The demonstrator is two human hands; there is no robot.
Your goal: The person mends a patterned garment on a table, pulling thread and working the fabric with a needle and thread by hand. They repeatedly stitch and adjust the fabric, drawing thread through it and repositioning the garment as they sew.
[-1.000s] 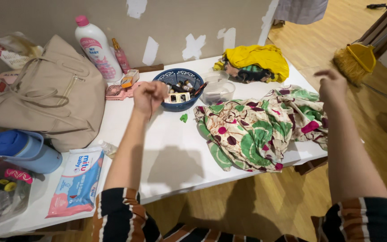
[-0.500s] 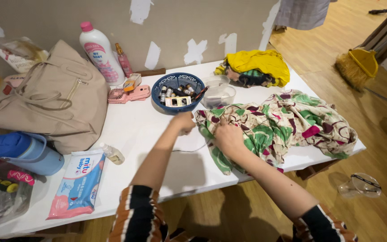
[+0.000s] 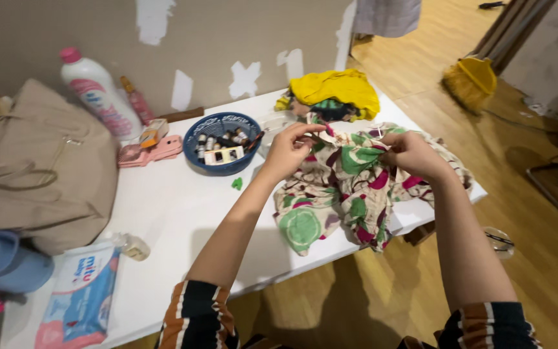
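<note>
Two bare hands work a floral cloth (image 3: 350,194) at the right end of a white table (image 3: 182,213), its near edge drooping over the side. The left hand (image 3: 289,152), fingers pinched closed, holds something small and pink above the cloth's far-left part; what it is cannot be made out. The right hand (image 3: 411,155) grips a bunched fold just to the right. A blue basket (image 3: 221,126) of small items sits left of the hands, a yellow garment (image 3: 337,90) beyond, a beige bag (image 3: 33,168) cut off at far left
</note>
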